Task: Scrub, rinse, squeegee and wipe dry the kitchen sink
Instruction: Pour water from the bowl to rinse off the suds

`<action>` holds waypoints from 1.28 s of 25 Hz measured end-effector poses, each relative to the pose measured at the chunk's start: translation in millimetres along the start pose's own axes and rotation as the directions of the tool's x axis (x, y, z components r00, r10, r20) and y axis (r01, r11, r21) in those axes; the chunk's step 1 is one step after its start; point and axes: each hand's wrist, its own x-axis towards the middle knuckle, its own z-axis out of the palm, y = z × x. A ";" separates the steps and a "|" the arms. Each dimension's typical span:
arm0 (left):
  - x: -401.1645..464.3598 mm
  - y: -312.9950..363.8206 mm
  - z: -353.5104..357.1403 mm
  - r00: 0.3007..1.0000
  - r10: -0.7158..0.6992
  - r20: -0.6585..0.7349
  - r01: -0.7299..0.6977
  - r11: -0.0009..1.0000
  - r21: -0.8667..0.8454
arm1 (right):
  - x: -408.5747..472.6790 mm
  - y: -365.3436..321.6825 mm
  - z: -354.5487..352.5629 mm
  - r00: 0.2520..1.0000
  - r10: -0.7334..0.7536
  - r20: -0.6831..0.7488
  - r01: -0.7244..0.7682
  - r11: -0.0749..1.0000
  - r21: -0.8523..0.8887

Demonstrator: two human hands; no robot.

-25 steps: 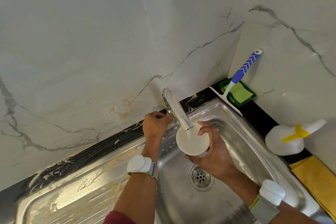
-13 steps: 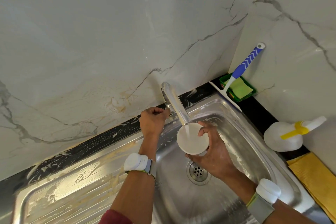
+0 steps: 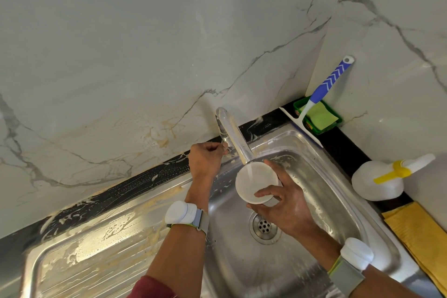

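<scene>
Soap residue is seen across the sink and drainboard, so scrubbing appears done and rinsing begun. A white bowl, gripped by the right hand, is filled under the faucet, whose handle is pinched by the left hand. The squeegee at the worktop's far corner is untouched.

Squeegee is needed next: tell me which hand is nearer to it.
Right. The right hand holds the cup under the tap, on the squeegee's side of the basin. The left hand grips the tap handle, farther away.
</scene>
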 end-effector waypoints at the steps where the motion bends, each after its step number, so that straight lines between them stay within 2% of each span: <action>1: -0.1 0.3 0.5 1.000 -0.001 -0.004 0.001 1.000 0.001 | -0.3 -2.0 -1.2 1.000 0.005 -0.009 -0.004 1.000 0.019; 8: -3.2 1.5 2.3 0.999 -0.016 -0.029 0.016 1.000 0.006 | 5.2 -9.5 -8.2 0.991 -0.110 -0.079 0.117 0.989 0.086; 20: -1.0 -4.7 2.7 0.999 -0.039 0.009 0.039 0.998 0.055 | 6.1 -2.3 -4.5 0.994 -0.093 -0.055 0.099 0.987 0.124; 24: -3.9 -6.3 4.6 0.999 -0.031 0.014 0.031 0.999 0.013 | 4.5 -1.3 -3.0 0.995 -0.089 -0.044 0.096 0.980 0.173; 32: -5.6 -4.3 12.3 0.999 0.011 0.047 -0.009 0.999 -0.043 | 8.1 -2.8 -4.2 0.989 -0.140 -0.050 0.145 0.984 0.100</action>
